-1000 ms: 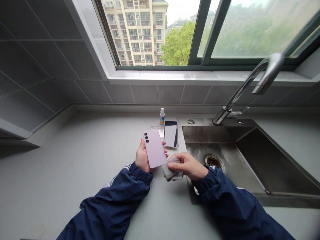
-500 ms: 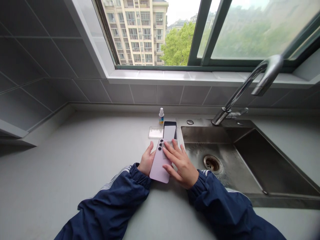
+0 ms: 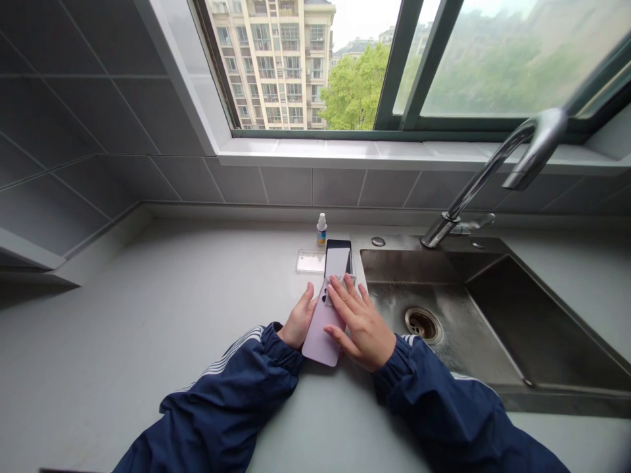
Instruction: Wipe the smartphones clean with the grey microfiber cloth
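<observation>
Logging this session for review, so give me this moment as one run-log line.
left hand steadies lilac phone | right hand presses grey cloth on its back | second phone beneath | steel sink beside

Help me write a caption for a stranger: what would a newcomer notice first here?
The big window at the top stands out first, with a tall apartment block and a green tree outside. Below it, mid-counter, the left hand steadies a pale pink phone while the right hand presses a grey cloth on it. To the right, a curved steel faucet rises over a steel sink.

Grey countertop (image 3: 148,328), small bottle (image 3: 321,230), clear plastic (image 3: 310,261), phone (image 3: 338,257)
</observation>
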Demonstrator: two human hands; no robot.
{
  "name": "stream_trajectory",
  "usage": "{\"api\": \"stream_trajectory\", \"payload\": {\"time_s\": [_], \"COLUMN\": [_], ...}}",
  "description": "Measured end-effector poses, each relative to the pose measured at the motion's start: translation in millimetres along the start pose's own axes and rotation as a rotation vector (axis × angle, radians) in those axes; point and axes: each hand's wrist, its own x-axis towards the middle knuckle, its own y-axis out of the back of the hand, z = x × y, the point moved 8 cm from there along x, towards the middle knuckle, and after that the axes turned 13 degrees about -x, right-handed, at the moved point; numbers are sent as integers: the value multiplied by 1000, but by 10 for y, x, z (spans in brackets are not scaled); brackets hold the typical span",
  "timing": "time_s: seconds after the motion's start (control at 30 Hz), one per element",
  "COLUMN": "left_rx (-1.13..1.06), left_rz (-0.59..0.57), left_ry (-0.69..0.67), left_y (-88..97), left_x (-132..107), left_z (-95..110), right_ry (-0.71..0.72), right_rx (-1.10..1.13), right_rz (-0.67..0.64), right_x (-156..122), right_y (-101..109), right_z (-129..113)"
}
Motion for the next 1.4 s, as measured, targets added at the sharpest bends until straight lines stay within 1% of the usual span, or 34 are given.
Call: {"api": "stream_trajectory", "payload": {"time_s": [0.1,0.13,0.27,0.3,0.4,0.43,0.47,0.53,0.6,0.67,0.77,0.87,1.0,1.1,1.2,1.3,1.4], "left_rx": [-19,-14,31,30,7,10,20,49,50,15,-30,-35,-74,-114,-130,-93,-33], "left_rz": [14,10,-60,-63,-36,-32,-35,-54,-65,-42,52,120,94,59,1,-30,-93], "left_ry": [-23,-16,71,58,-44,-46,-21,54,71,18,-40,-44,-21,-9,17,49,136], "left_y": [15,22,8,7,15,14,9,-1,-4,15,83,134,146,161,148,133,66], "left_x": [-9,-9,-10,-8,-8,-10,-11,-14,-14,-7,-2,-4,2,9,15,10,-16], "left_z": [13,5,-78,-71,4,5,-14,-73,-91,-57,-14,25,98,136,123,83,-7], "right_ry": [98,96,-34,-25,85,96,78,-9,-54,18,174,219,271,288,232,74,-48], "right_rx": [21,21,15,24,54,55,50,38,40,69,155,231,293,326,281,160,68], "right_rz": [-20,-15,43,45,20,17,20,41,59,59,69,87,68,97,113,95,57], "right_x": [-3,-2,6,6,4,4,6,11,9,5,-22,-44,-59,-60,-37,0,14], "right_y": [-5,1,52,54,38,36,38,53,70,78,111,166,234,293,282,214,144], "right_z": [-84,-82,32,23,-74,-81,-63,17,49,-35,-219,-292,-344,-343,-264,-83,72]}}
